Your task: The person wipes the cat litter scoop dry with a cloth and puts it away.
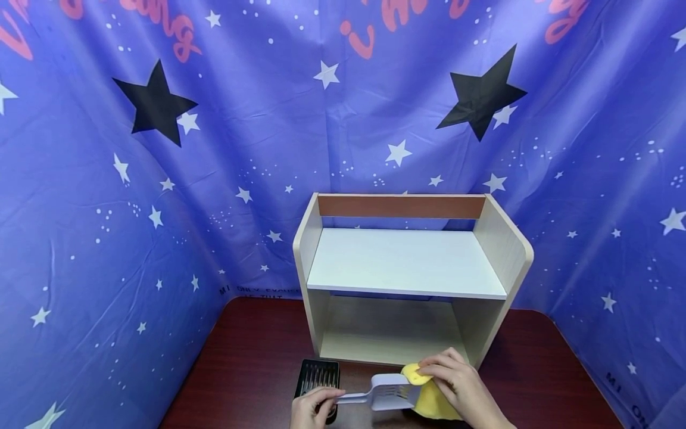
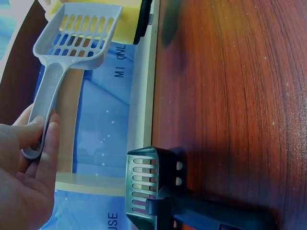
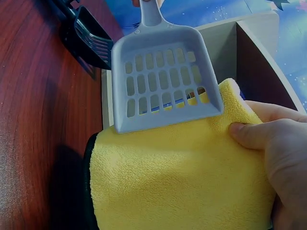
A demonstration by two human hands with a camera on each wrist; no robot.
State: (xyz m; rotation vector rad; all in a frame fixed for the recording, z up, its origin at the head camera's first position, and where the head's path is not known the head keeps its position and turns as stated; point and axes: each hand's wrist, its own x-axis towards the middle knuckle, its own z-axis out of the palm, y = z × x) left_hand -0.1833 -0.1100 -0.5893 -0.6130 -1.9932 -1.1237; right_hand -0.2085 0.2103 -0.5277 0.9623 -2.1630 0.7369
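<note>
My left hand [image 1: 313,408] pinches the end of the handle of a light grey slotted litter scoop [image 1: 393,391]. In the left wrist view the scoop [image 2: 79,36] is raised, its slotted pan toward the yellow cloth. My right hand [image 1: 463,387] grips a fluffy yellow cloth [image 3: 182,172] with dark edging, thumb on its near face. The cloth hangs down beside the scoop's front edge and overlaps it in the right wrist view. Left of the grey scoop, a black slotted scoop [image 2: 144,187] lies on the table near my left hand.
A two-level wooden shelf [image 1: 407,262] with a white upper board stands on the dark red-brown table [image 1: 252,351], just beyond my hands. Blue star-printed curtains [image 1: 257,119] enclose the table at the back and both sides.
</note>
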